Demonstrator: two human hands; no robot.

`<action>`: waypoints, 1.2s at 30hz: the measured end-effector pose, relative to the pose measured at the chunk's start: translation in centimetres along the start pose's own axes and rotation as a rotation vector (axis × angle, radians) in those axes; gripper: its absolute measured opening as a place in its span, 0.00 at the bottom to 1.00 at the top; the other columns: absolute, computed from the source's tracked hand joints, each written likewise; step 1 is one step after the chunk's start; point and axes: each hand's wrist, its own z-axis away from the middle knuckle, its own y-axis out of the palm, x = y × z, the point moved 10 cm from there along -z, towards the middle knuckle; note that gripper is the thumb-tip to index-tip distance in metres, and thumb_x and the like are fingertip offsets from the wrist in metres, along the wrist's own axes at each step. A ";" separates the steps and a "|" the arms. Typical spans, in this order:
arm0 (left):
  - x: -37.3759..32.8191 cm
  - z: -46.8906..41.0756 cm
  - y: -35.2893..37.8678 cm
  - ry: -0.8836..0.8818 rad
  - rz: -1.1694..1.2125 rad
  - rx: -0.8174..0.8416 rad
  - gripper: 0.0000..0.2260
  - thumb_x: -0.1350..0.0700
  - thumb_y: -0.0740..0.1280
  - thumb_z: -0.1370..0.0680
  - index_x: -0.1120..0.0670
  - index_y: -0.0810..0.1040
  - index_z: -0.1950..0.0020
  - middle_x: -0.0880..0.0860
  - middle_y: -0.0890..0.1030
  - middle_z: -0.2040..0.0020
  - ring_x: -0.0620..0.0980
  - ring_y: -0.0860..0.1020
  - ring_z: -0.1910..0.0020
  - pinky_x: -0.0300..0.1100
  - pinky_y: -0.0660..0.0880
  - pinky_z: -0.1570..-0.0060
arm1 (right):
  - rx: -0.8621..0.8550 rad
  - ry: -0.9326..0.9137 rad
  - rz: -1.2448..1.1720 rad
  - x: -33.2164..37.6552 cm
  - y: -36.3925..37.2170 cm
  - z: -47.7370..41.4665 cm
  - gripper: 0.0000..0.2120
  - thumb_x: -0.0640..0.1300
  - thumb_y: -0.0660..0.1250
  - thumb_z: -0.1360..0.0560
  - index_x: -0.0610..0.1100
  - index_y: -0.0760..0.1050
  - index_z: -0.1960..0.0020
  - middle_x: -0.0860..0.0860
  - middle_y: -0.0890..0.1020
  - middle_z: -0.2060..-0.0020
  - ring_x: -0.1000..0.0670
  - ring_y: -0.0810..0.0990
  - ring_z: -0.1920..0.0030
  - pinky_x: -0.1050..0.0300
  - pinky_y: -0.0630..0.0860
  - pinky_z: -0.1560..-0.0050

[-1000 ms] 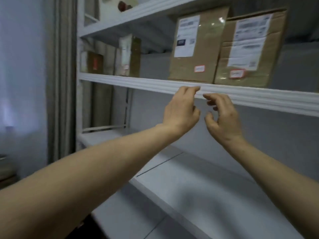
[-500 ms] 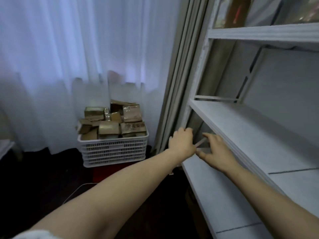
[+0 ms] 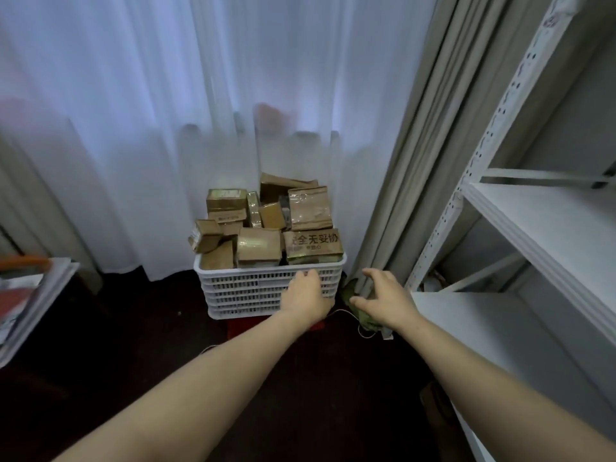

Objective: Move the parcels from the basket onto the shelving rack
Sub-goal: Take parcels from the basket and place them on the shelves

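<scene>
Two hands: left hand, right hand, fingers loosely spread, empty.
Right of white slotted plastic basket: white metal shelving rack.
Partly hidden inside: brown cardboard parcels.

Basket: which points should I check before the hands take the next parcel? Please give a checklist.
1. Hands free: the left hand and the right hand hold nothing. Ok.
2. Reach: the parcels pile above the rim of the basket, uncovered. Ok.
3. Hand on a parcel: neither touches one yet. Not ok.
4. Pile steady: some top parcels lean. Cannot tell.
5. Room on the shelf: a bare stretch shows. Ok.
6. Floor path: a cable lies beside the basket. Not ok.
</scene>
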 end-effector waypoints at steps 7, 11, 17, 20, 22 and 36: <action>3.5 -12.7 -1.0 -0.127 0.038 0.017 0.25 0.53 0.68 0.24 0.55 0.64 0.29 0.56 0.68 0.33 0.55 0.74 0.41 0.51 0.76 0.44 | 0.065 0.035 -0.123 -1.6 1.8 -16.0 0.31 0.50 0.69 0.25 0.43 0.62 0.27 0.45 0.67 0.32 0.47 0.73 0.37 0.55 0.71 0.39; 5.3 -20.1 -3.5 -0.230 0.124 0.007 0.25 0.55 0.67 0.24 0.56 0.65 0.29 0.56 0.72 0.35 0.55 0.78 0.45 0.48 0.78 0.48 | 0.118 0.102 -0.271 -2.3 2.7 -25.7 0.27 0.45 0.68 0.25 0.40 0.65 0.29 0.45 0.74 0.36 0.49 0.77 0.49 0.61 0.75 0.57; 9.3 -30.0 -5.7 -0.349 0.268 -0.014 0.25 0.59 0.67 0.24 0.58 0.65 0.28 0.57 0.74 0.34 0.56 0.76 0.40 0.43 0.74 0.49 | 0.142 0.186 -0.354 -1.9 3.9 -37.3 0.26 0.46 0.68 0.25 0.41 0.66 0.29 0.46 0.75 0.36 0.47 0.75 0.38 0.53 0.73 0.39; 11.6 -35.5 -5.6 -0.414 0.368 -0.008 0.25 0.59 0.68 0.24 0.59 0.66 0.28 0.57 0.74 0.35 0.55 0.74 0.37 0.45 0.73 0.42 | 0.147 0.208 -0.327 -1.6 4.8 -42.1 0.23 0.44 0.67 0.24 0.40 0.69 0.31 0.46 0.77 0.38 0.48 0.76 0.40 0.59 0.71 0.46; 12.8 -39.8 -5.4 -0.450 0.455 -0.002 0.24 0.60 0.69 0.24 0.60 0.67 0.29 0.57 0.76 0.38 0.55 0.75 0.40 0.45 0.73 0.43 | 0.136 0.237 -0.339 -2.0 5.5 -45.4 0.22 0.43 0.67 0.24 0.40 0.69 0.32 0.45 0.78 0.39 0.48 0.76 0.41 0.57 0.73 0.45; 16.9 -60.8 0.5 -0.708 0.898 0.271 0.17 0.53 0.64 0.21 0.56 0.74 0.34 0.55 0.78 0.40 0.56 0.77 0.43 0.52 0.73 0.38 | 0.005 0.600 -0.400 -4.6 9.3 -62.8 0.22 0.40 0.63 0.23 0.39 0.65 0.31 0.43 0.73 0.35 0.42 0.72 0.36 0.54 0.70 0.43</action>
